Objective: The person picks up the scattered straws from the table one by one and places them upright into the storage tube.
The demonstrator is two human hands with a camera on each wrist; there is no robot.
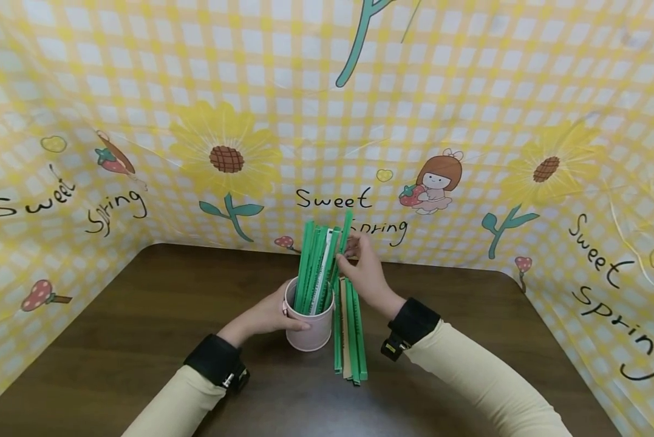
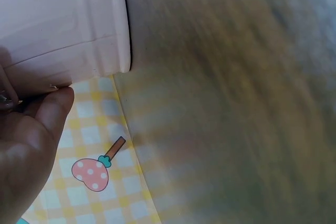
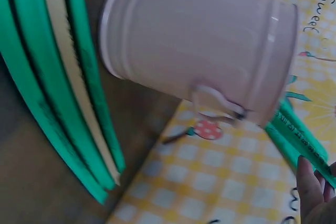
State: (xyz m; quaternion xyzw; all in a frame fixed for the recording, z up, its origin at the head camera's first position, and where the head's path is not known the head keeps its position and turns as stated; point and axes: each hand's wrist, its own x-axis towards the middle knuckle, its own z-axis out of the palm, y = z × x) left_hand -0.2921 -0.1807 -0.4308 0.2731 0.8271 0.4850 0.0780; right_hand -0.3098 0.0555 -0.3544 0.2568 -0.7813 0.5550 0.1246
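Note:
A small pale pink metal pail stands on the table, filled with long, slim green packets and a white one. My left hand holds the pail from its left side, thumb across the front; in the left wrist view that hand lies against the pail wall. At the pail's right rim, my right hand pinches an upright slim green packet, whose lower end is hard to make out. In the right wrist view the held packet shows dark printing.
Beside the pail, on its right, several more green packets and a tan one lie side by side on the brown table. A yellow checked cloth hangs behind and at both sides.

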